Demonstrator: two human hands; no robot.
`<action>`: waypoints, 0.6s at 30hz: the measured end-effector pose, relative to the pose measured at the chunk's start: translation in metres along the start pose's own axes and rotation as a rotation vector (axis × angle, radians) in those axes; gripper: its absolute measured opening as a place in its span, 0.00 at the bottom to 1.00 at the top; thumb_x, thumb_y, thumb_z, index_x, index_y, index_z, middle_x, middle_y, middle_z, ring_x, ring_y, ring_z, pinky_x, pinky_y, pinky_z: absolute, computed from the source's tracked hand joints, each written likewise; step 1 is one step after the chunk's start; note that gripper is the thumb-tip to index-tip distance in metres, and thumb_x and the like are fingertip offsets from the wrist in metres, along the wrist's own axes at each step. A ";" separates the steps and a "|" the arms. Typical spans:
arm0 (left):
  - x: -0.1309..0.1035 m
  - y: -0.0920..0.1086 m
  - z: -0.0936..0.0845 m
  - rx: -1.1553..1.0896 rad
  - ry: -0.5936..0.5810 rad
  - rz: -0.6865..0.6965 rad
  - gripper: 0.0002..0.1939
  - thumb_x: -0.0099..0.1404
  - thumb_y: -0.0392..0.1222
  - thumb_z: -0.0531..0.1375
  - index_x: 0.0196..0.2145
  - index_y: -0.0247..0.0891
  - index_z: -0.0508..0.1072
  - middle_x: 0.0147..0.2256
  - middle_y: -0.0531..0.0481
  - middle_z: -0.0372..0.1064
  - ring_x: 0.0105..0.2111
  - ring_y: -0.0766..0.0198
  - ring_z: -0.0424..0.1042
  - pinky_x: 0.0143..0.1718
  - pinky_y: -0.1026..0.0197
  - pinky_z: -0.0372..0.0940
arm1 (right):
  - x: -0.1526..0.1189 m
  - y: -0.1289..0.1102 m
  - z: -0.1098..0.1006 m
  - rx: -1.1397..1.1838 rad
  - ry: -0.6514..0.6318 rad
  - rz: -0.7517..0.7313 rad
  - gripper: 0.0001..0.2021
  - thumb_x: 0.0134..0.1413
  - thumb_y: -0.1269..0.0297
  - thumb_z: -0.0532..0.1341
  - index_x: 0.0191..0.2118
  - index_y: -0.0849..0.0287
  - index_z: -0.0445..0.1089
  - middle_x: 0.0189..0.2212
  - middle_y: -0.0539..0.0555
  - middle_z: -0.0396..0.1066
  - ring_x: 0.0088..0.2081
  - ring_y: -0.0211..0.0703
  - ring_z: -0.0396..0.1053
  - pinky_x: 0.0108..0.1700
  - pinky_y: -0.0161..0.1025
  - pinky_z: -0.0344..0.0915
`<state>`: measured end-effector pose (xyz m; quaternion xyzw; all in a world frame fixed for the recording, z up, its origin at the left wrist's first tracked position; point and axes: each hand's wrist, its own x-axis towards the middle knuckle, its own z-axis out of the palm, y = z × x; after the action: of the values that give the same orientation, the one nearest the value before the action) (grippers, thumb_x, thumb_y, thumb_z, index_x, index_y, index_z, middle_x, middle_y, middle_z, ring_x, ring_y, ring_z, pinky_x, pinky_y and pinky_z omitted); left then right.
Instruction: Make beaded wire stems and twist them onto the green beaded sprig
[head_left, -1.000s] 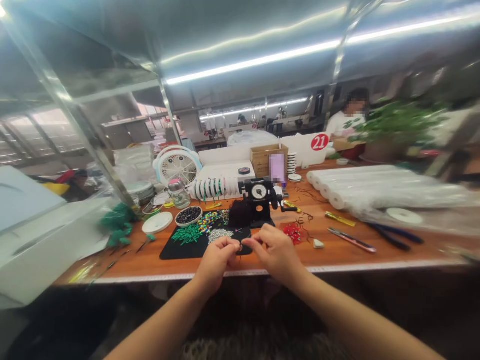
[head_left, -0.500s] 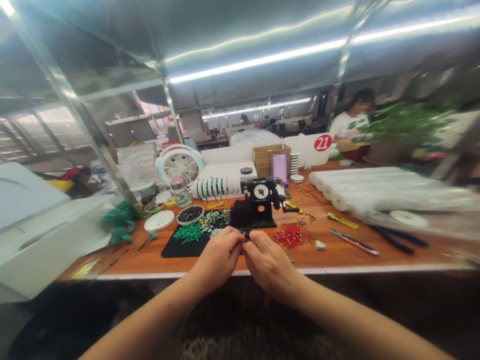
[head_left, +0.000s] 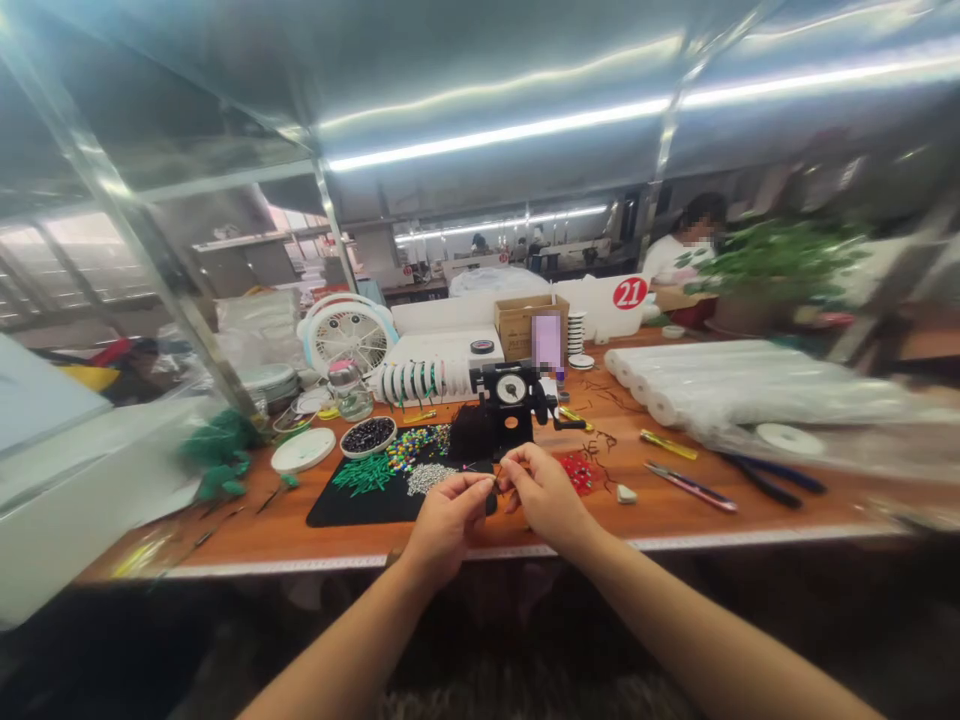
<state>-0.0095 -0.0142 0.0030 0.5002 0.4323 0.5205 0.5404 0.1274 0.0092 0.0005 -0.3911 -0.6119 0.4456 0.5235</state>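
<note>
My left hand point(head_left: 448, 520) is closed in a pinch in front of the black mat point(head_left: 337, 508); what it holds is too small to make out. Close by on the right, my right hand point(head_left: 541, 492) also pinches something tiny and dark, its fingertips almost meeting the left ones. Silver beads point(head_left: 430, 479), green pieces point(head_left: 364, 475) and multicoloured beads point(head_left: 409, 450) lie on the mat. Red pieces point(head_left: 581, 474) are heaped beyond my right hand. Behind both hands stands a black device with a dial point(head_left: 512, 388) and a row of white spools point(head_left: 420, 381).
A bowl of black beads point(head_left: 368, 436) and a white lid point(head_left: 303, 451) are at the left. Tweezers point(head_left: 690, 486), dark-handled pliers point(head_left: 772, 480) and white rolls point(head_left: 675, 375) lie at the right. A fan point(head_left: 349, 338) stands behind; a person point(head_left: 679, 255) sits beyond the plant.
Both hands have loosened from their tight clasp and moved slightly apart, with more of the silver beads showing. The whole view has shifted a little.
</note>
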 end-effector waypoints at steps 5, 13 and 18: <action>-0.002 -0.012 0.005 -0.155 0.026 -0.082 0.14 0.46 0.44 0.68 0.31 0.34 0.75 0.26 0.50 0.69 0.21 0.72 0.59 0.24 0.67 0.52 | -0.004 0.002 0.003 0.074 0.042 0.042 0.13 0.53 0.52 0.52 0.29 0.57 0.57 0.21 0.48 0.64 0.18 0.38 0.66 0.21 0.37 0.67; -0.001 -0.004 0.005 -0.118 -0.048 -0.109 0.16 0.46 0.49 0.68 0.26 0.34 0.72 0.18 0.58 0.56 0.19 0.73 0.51 0.22 0.67 0.46 | -0.012 -0.004 -0.010 0.087 0.031 -0.004 0.13 0.50 0.53 0.59 0.28 0.59 0.63 0.28 0.52 0.67 0.25 0.38 0.65 0.25 0.34 0.64; 0.004 0.008 -0.006 0.046 -0.205 -0.134 0.15 0.48 0.48 0.67 0.27 0.32 0.73 0.19 0.56 0.58 0.19 0.72 0.50 0.22 0.65 0.43 | -0.011 -0.015 -0.033 0.244 -0.363 0.070 0.11 0.54 0.56 0.57 0.32 0.57 0.59 0.23 0.46 0.64 0.19 0.33 0.59 0.20 0.31 0.59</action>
<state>-0.0160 -0.0101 0.0109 0.5330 0.4191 0.4192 0.6038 0.1611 -0.0015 0.0133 -0.2590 -0.6238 0.5974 0.4323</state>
